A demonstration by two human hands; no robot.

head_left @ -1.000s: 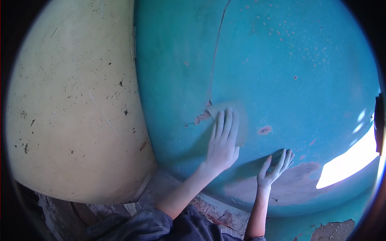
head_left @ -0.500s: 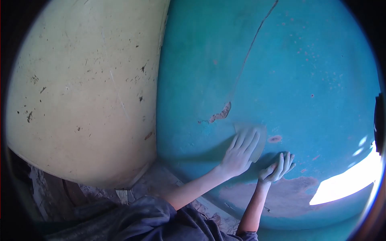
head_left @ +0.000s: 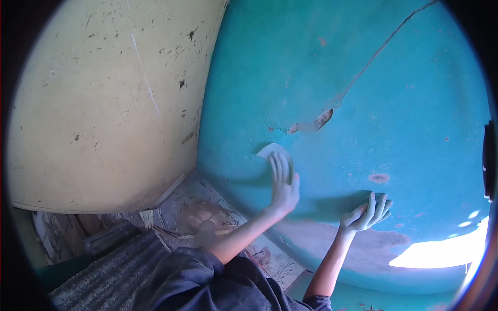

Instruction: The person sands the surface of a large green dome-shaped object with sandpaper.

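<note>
My left hand (head_left: 284, 189) presses a pale, curved-edged sheet that looks like sandpaper (head_left: 270, 150) against the turquoise wall (head_left: 290, 52). Its fingers lie over the sheet and hide part of it. Above the sheet, a chipped patch (head_left: 322, 120) of bare plaster sits at the lower end of a long crack (head_left: 371, 61). Lower and to the right, my right hand (head_left: 365, 215) leans on the wall with its fingers apart and slightly bent, holding nothing. Pale dust coats both hands. Just above the right hand is a small worn spot (head_left: 378, 178).
A cream, scuffed panel (head_left: 114, 114) meets the turquoise wall at the left. Below lie debris on the floor (head_left: 199, 210) and a corrugated sheet (head_left: 104, 274). A large bare patch (head_left: 342, 243) and bright sunlight (head_left: 441, 253) mark the lower wall.
My left hand has slid the sandpaper left across the wall, just below the chipped patch. The view has shifted and tilted. My right hand stays against the wall.
</note>
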